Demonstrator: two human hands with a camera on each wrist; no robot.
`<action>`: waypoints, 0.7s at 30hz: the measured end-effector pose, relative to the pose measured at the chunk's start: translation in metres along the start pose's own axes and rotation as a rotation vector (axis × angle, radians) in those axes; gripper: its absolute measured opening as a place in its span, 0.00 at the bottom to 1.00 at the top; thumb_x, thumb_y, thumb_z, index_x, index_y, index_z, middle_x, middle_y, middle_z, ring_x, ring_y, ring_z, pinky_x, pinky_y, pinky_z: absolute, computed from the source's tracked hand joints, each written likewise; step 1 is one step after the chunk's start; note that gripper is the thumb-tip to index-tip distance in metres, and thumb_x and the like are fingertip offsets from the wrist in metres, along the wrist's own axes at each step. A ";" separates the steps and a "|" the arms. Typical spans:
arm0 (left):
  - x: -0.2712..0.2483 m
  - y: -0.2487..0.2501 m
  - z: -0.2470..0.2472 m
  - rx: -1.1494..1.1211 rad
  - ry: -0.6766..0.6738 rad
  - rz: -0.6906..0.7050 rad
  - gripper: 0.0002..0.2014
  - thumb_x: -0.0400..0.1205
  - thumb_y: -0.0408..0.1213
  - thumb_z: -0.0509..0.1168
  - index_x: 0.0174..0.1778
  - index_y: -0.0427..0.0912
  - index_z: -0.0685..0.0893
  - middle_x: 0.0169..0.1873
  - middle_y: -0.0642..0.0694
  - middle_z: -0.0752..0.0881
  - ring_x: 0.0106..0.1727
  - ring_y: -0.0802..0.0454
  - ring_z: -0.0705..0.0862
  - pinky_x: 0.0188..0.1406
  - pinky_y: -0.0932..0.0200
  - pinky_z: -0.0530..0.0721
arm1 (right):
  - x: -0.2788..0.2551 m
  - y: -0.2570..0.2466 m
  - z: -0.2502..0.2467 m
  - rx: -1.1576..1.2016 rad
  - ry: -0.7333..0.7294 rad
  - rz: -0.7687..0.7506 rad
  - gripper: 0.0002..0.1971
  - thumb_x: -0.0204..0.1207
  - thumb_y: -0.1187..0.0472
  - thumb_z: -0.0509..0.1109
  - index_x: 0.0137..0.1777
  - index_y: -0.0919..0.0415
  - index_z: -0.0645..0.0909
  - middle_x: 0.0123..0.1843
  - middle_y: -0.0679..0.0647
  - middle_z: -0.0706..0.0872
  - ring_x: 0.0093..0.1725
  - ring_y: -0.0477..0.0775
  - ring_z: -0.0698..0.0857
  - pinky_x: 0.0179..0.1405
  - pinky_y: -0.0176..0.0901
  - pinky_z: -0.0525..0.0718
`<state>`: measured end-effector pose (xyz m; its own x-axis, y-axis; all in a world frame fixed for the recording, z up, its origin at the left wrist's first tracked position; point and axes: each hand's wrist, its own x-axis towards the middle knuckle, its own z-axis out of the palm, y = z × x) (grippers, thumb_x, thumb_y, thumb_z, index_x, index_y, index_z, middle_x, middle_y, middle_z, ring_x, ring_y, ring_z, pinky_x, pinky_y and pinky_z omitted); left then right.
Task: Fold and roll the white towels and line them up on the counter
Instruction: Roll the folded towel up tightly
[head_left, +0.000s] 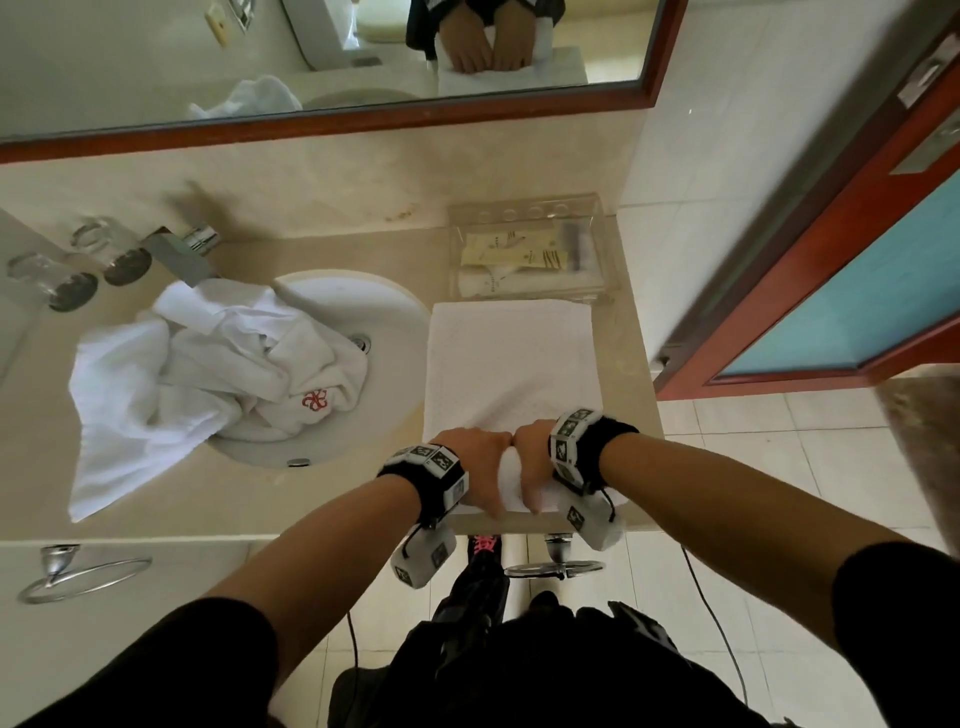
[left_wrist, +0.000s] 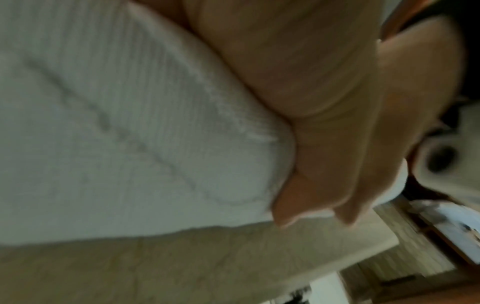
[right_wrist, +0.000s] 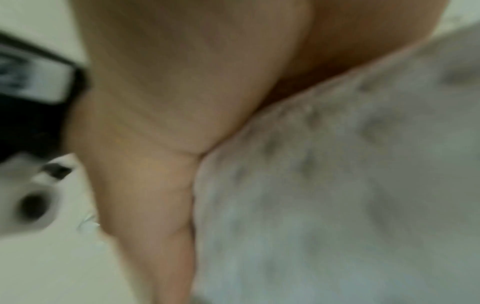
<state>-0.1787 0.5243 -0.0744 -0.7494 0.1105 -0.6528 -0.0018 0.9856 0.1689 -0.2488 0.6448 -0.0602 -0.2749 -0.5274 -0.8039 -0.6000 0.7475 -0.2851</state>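
A folded white towel (head_left: 509, 358) lies lengthwise on the beige counter (head_left: 311, 499), right of the sink. Its near end is rolled up into a thick roll (head_left: 511, 480) at the counter's front edge. My left hand (head_left: 480, 462) and right hand (head_left: 535, 452) sit side by side on that roll, fingers over the top and thumbs on the near side. The left wrist view shows my left hand (left_wrist: 311, 102) curled against the towel (left_wrist: 130, 123). The blurred right wrist view shows my right hand (right_wrist: 168, 102) against the towel (right_wrist: 337, 185). A crumpled heap of white towels (head_left: 208, 374) lies across the sink.
The round sink (head_left: 384, 317) and faucet (head_left: 176, 249) are at the left, with two glasses (head_left: 104, 260) behind. A clear tray of toiletries (head_left: 535, 254) stands just beyond the towel's far end. The counter ends at the right by a wooden door (head_left: 831, 260).
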 end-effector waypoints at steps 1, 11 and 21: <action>0.002 -0.001 -0.002 -0.011 -0.016 0.004 0.42 0.55 0.63 0.78 0.65 0.58 0.73 0.52 0.54 0.86 0.49 0.49 0.85 0.49 0.52 0.85 | -0.003 -0.001 0.006 -0.086 0.084 -0.002 0.24 0.49 0.42 0.83 0.44 0.49 0.83 0.36 0.48 0.86 0.36 0.52 0.87 0.34 0.45 0.88; 0.003 0.003 0.006 0.020 0.071 -0.019 0.40 0.60 0.65 0.75 0.68 0.54 0.74 0.56 0.52 0.84 0.55 0.48 0.85 0.53 0.52 0.85 | 0.003 0.006 0.012 -0.078 0.176 0.036 0.35 0.47 0.43 0.86 0.57 0.46 0.81 0.48 0.47 0.88 0.42 0.53 0.87 0.41 0.44 0.85; -0.001 0.001 0.001 0.032 0.121 -0.015 0.40 0.57 0.72 0.71 0.62 0.57 0.74 0.46 0.54 0.86 0.43 0.50 0.84 0.41 0.56 0.81 | 0.006 0.007 0.012 0.025 0.116 0.009 0.25 0.48 0.40 0.82 0.45 0.45 0.81 0.41 0.43 0.86 0.43 0.54 0.87 0.37 0.44 0.85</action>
<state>-0.1772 0.5252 -0.0748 -0.8238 0.0813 -0.5610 0.0058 0.9908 0.1350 -0.2454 0.6516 -0.0727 -0.3660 -0.5630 -0.7410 -0.5787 0.7613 -0.2925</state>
